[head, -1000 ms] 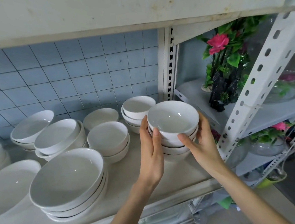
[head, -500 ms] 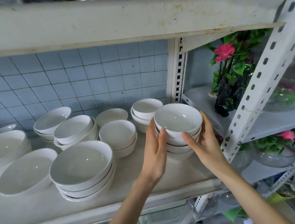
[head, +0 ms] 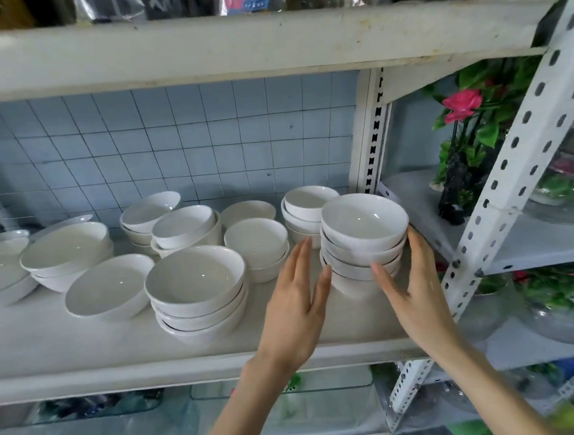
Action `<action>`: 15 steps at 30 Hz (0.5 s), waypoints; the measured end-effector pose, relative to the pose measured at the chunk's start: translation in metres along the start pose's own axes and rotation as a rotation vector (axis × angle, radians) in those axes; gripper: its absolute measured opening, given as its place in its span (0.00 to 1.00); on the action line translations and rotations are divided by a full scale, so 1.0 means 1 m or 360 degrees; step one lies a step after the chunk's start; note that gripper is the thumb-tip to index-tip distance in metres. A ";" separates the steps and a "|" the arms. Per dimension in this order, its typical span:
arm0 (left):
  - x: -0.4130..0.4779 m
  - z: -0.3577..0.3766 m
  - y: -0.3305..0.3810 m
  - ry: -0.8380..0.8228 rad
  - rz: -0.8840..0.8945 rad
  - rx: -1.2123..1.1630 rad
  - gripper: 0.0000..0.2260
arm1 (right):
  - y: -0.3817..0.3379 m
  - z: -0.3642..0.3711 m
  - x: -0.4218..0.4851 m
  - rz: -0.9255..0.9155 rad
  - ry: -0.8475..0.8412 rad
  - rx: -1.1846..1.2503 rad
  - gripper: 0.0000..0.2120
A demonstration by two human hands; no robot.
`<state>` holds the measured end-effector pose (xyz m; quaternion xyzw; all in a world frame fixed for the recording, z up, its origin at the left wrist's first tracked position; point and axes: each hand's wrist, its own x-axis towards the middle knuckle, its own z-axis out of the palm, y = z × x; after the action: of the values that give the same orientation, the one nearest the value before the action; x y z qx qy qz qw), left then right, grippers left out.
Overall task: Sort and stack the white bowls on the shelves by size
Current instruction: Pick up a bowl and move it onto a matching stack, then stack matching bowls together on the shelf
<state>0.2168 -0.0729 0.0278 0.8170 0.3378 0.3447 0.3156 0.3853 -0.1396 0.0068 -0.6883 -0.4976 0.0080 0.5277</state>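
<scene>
The left hand (head: 296, 306) has let go, fingers straight; the right hand (head: 419, 296) is wide, barely touching. The small-bowl stack (head: 364, 232) stands between them on the shelf (head: 82, 343) (that size looks done).

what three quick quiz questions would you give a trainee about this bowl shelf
1. True or false: the left hand has its fingers curled round the front-right bowl stack.
2. What stands on the neighbouring shelf to the right? A) pink flowers B) a kettle C) books
3. Fill in: the hand nearer the perforated upright is the ___ one.
Key: 1 false, its fingers are straight; 2 A; 3 right hand
</scene>
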 end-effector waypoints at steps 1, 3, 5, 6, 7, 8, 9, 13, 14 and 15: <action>-0.003 -0.008 -0.001 0.0058 0.0067 0.0129 0.28 | -0.003 -0.001 -0.004 -0.0040 0.0017 -0.0122 0.37; -0.008 -0.024 -0.005 0.0216 0.0203 0.0378 0.27 | -0.012 -0.002 -0.008 -0.0145 0.0076 -0.0338 0.36; -0.014 -0.039 -0.014 0.0423 0.0309 0.0591 0.25 | -0.022 -0.001 -0.011 -0.0294 0.0137 -0.0504 0.34; -0.017 -0.048 -0.018 0.0484 0.0326 0.0681 0.24 | -0.029 0.001 -0.014 -0.0362 0.0140 -0.0565 0.33; -0.021 -0.057 -0.023 0.0512 0.0320 0.0760 0.23 | -0.035 0.003 -0.017 -0.0412 0.0121 -0.0612 0.33; -0.025 -0.067 -0.028 0.0527 0.0300 0.0825 0.23 | -0.041 0.006 -0.020 -0.0445 0.0091 -0.0646 0.32; -0.029 -0.077 -0.034 0.0541 0.0275 0.0885 0.24 | -0.048 0.011 -0.024 -0.0463 0.0061 -0.0669 0.32; -0.052 -0.121 -0.054 0.0547 0.0123 0.1037 0.25 | -0.074 0.037 -0.043 -0.0465 -0.0143 -0.0837 0.32; -0.058 -0.133 -0.059 0.0540 0.0069 0.1071 0.26 | -0.080 0.044 -0.048 -0.0440 -0.0203 -0.0884 0.33; -0.066 -0.145 -0.064 0.0534 0.0016 0.1098 0.26 | -0.086 0.052 -0.052 -0.0423 -0.0249 -0.0917 0.34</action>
<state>0.0471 -0.0459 0.0383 0.8091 0.4768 0.3413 -0.0394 0.2724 -0.1426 0.0203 -0.7357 -0.6040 -0.1494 0.2678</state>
